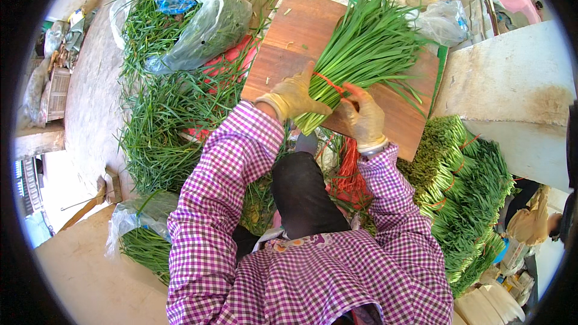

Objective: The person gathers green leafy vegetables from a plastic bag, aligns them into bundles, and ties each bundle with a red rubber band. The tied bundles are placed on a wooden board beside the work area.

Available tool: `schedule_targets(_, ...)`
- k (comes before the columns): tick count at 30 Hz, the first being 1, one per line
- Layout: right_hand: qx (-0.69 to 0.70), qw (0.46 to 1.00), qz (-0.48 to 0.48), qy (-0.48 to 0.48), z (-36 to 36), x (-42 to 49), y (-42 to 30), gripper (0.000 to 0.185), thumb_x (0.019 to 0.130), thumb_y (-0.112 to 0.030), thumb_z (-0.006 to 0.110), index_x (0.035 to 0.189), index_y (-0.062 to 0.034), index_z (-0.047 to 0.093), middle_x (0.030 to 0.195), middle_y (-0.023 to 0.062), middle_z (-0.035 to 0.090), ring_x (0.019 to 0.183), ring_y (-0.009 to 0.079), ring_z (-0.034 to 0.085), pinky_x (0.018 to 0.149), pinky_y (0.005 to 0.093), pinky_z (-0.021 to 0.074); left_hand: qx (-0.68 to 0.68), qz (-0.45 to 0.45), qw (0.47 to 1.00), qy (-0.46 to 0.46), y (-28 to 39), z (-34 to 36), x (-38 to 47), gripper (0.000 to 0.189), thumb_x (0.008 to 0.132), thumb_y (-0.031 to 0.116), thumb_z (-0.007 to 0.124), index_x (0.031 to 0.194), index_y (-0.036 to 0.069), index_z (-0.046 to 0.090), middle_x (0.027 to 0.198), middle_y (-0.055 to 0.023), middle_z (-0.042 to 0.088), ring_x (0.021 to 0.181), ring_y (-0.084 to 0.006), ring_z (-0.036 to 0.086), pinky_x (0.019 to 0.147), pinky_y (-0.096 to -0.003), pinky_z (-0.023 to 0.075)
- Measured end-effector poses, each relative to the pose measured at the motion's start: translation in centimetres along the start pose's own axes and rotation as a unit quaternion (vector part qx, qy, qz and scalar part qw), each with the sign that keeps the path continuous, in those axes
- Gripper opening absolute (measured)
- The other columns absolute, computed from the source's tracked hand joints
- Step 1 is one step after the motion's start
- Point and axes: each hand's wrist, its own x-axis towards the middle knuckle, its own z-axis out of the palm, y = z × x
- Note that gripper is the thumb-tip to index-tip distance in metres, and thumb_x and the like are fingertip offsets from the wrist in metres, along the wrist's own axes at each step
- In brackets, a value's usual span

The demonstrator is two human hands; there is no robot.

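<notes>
A thick bunch of green Chinese chives (365, 49) lies on a brown wooden board (289, 31), leaves towards the far right, pale stem ends towards me. An orange-red tie (328, 82) runs across the stems. My left hand (298, 95), in a yellowish glove, grips the bunch from the left, thumb across the stems below the tie. On the right of the stems, my right hand (363, 115), gloved too, has its fingers bent at the tie's right end and pinches it. Below the board hangs a bundle of red ties (350, 174).
Loose green leaves (167, 131) heap up at the left, beside a clear plastic bag (216, 18) full of greens. Tied chive bunches (465, 189) are stacked at the right, under a pale panel (505, 85). Another bag with greens (144, 243) lies lower left.
</notes>
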Motion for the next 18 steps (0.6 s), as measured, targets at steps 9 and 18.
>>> schedule_targets(9,0.157,0.986,0.031,-0.042,1.0,5.0,-2.8,0.010,0.089,-0.017,0.068,0.097,-0.0142,0.073,0.082,0.0069,0.070,0.069,0.0231,0.066,0.061,0.0308,0.0520,0.194,-0.075,0.976,0.067,4.3,1.7,-0.2,0.106,0.068,0.037,0.079,0.151,0.003,0.023,0.124,-0.0268,0.058,0.109,-0.0411,0.061,0.094,-0.0466,0.0497)
schedule_targets(18,0.188,0.962,-0.184,0.077,-1.5,12.1,-5.2,0.009,0.090,-0.016,0.067,0.092,-0.0081,0.070,0.082,0.0081,0.067,0.074,0.0252,0.066,0.064,0.0319,0.0522,-0.187,0.100,0.945,-0.249,2.8,-7.7,4.7,0.087,0.069,0.020,0.085,0.142,0.002,0.041,0.124,-0.0133,0.063,0.107,-0.0226,0.063,0.096,-0.0382,0.0489)
